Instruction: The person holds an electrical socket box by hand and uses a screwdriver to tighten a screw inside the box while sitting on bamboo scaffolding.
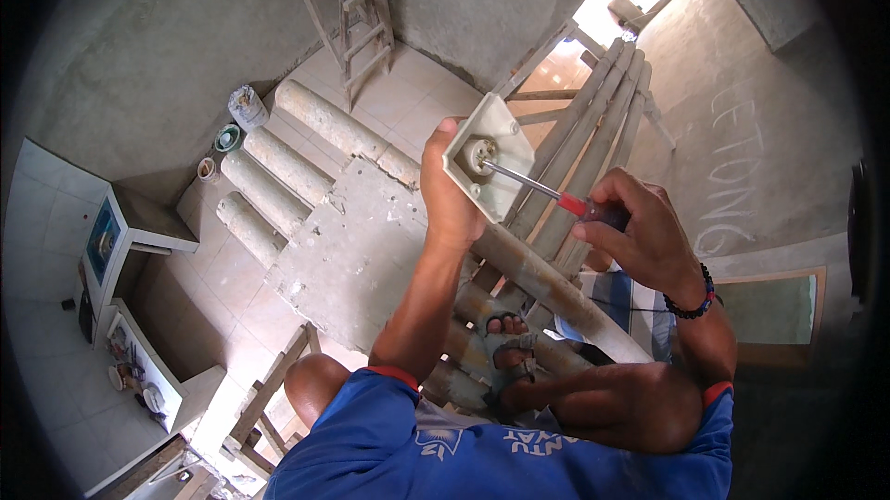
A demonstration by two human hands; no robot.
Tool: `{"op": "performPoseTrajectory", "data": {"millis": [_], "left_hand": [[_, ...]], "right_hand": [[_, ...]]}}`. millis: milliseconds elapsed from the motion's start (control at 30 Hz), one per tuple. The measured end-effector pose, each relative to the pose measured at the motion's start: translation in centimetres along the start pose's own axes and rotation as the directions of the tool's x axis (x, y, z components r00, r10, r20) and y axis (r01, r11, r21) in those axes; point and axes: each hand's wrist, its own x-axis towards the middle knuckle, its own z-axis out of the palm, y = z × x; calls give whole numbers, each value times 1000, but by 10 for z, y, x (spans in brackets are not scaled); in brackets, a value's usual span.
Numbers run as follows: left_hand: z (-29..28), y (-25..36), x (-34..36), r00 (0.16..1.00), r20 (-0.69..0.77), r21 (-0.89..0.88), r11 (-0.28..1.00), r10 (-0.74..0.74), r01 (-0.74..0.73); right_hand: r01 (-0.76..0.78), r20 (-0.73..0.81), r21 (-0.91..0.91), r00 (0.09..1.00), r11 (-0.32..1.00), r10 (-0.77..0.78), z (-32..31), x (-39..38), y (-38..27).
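In my left hand (449, 189) I grip a white, box-shaped light fitting (508, 181) by its side, its hollow inner face turned to the right. A round white socket (476, 155) sits inside it, with small posts near the corners. My right hand (640, 227) is closed around the red and dark handle of a screwdriver (573, 204). Its metal shaft runs up and left into the fitting, the tip at the socket. Whether the tip sits in a screw is too small to tell.
Below me lie a grey board (357, 231) and long round poles (593, 310) on a raised scaffold. A wooden ladder (362, 23) leans at the far wall. Down on the tiled floor stand a white sack (247, 107) and buckets (227, 138). A counter with a sink (104, 236) is at left.
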Motion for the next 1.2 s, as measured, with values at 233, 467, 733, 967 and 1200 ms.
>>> {"op": "performPoseTrajectory", "data": {"millis": [233,467,733,967,1200], "left_hand": [[0,-2,-5,986,28,-271,948,-164,165],[7,7,-8,984,-49,-261,953,-171,152],[7,6,-6,989,-41,-210,969,-143,131],[10,5,-6,993,-33,-160,981,-115,108],[6,2,-3,997,-73,-119,993,-31,22]], "right_hand": [[23,-24,-21,999,1000,-24,1,2,-9],[27,-17,-62,999,998,-28,-2,0,-9],[31,-14,-52,999,998,-32,-1,0,-8],[38,-20,-36,999,999,-39,-1,0,-8],[34,23,-37,999,999,-33,-3,1,-8]]}}
